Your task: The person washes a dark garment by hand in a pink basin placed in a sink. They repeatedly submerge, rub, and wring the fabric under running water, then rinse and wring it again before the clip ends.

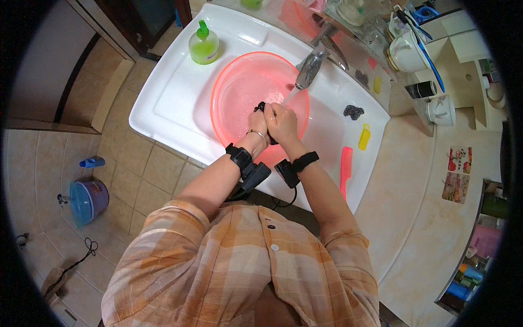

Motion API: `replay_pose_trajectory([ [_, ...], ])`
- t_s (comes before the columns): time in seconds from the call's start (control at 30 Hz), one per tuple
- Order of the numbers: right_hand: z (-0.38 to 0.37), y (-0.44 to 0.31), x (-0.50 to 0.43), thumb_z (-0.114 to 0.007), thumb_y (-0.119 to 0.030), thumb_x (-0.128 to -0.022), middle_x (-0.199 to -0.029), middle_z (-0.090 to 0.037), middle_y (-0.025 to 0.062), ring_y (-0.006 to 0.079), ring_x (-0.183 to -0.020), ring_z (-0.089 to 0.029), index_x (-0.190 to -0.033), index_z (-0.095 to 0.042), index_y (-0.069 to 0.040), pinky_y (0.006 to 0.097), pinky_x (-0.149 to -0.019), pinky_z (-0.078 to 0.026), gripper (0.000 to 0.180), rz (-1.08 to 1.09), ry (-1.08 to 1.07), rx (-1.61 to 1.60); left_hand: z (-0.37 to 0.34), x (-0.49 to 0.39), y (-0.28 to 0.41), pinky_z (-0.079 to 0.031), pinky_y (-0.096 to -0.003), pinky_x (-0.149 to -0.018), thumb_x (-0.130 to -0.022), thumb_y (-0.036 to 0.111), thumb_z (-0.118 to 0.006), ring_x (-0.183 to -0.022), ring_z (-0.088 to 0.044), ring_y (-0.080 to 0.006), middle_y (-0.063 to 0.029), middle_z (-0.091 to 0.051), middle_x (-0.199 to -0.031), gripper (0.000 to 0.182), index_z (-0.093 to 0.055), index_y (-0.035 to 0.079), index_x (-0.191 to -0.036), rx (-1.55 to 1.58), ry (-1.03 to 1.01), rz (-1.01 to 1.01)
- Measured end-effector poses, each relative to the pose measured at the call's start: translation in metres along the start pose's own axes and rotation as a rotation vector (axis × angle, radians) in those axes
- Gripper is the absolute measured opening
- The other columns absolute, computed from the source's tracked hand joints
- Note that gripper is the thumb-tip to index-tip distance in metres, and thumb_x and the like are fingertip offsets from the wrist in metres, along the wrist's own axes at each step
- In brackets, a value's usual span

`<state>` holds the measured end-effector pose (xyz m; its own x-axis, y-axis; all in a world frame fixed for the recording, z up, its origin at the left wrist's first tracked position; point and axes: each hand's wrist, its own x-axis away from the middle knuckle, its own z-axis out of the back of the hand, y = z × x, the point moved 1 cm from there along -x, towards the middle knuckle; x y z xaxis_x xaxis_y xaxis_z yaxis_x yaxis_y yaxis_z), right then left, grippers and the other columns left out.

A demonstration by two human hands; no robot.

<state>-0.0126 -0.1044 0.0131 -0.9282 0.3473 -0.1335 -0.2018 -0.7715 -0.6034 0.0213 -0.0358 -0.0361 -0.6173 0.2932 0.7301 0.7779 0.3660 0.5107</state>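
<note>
Both my hands are pressed together over a pink plastic basin (pixel 229 102) standing in a white sink (pixel 163 90). My left hand (pixel 258 124), with a bangle at its wrist, and my right hand (pixel 281 122) grip a small black cloth-like item (pixel 260 106), bunched between them; part of it hangs below the hands. Water streams from the faucet (pixel 311 67) into the basin just beyond my fingers. The basin holds rippling water. My palms and most of the black item are hidden.
A pump bottle of green liquid (pixel 204 45) stands on the sink's far left. On the right ledge lie a dark scrubber-like clump (pixel 353 112), a yellow object (pixel 364 137) and a pink comb (pixel 346 171). A shelf with white cups (pixel 410 51) runs along the mirror.
</note>
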Motion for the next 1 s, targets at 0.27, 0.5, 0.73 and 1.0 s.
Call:
replay_pose_trajectory([
  [0.27, 0.019, 0.057, -0.009, -0.059, -0.036, -0.092, -0.106, -0.064, 0.0181, 0.0393, -0.092, -0.063, -0.110, -0.058, -0.008, 0.0476, -0.080, -0.050, 0.033, -0.109, -0.192, 0.174, 0.017, 0.031, 0.015, -0.051, -0.0363, -0.075, -0.088, 0.024, -0.056, -0.088, -0.064, -0.0281, -0.0174, -0.064, -0.097, 0.036, -0.058, -0.006, -0.109, -0.201, 0.028, -0.119],
  [0.5, -0.010, 0.075, 0.023, -0.073, -0.027, -0.079, -0.129, -0.049, 0.0209, 0.0391, -0.117, -0.052, -0.131, -0.046, -0.009, 0.0487, -0.096, -0.045, 0.061, 0.232, -0.411, 0.470, 0.045, 0.007, -0.004, -0.047, -0.0419, -0.049, -0.089, 0.018, -0.056, -0.071, -0.060, -0.0290, -0.0147, -0.057, -0.091, 0.028, -0.049, 0.002, -0.111, -0.346, 0.007, 0.080],
  [0.73, -0.073, 0.109, 0.004, -0.051, -0.012, -0.086, -0.113, -0.059, 0.0241, 0.0408, -0.107, -0.057, -0.111, -0.061, 0.002, 0.0476, -0.091, -0.047, 0.031, -0.064, -0.505, 0.587, 0.048, -0.009, 0.004, -0.047, -0.0481, -0.050, -0.089, 0.017, -0.054, -0.072, -0.060, -0.0317, -0.0160, -0.058, -0.097, 0.031, -0.050, 0.003, -0.116, -0.312, 0.029, 0.243],
  [1.0, -0.051, 0.077, -0.003, -0.051, -0.010, -0.089, -0.104, -0.064, 0.0249, 0.0394, -0.094, -0.065, -0.109, -0.060, 0.004, 0.0490, -0.083, -0.052, 0.027, -0.061, -0.379, 0.512, 0.051, -0.019, -0.010, -0.055, -0.0539, -0.066, -0.085, 0.011, -0.056, -0.081, -0.063, -0.0370, -0.0172, -0.060, -0.098, 0.027, -0.052, -0.004, -0.108, -0.207, 0.017, 0.168],
])
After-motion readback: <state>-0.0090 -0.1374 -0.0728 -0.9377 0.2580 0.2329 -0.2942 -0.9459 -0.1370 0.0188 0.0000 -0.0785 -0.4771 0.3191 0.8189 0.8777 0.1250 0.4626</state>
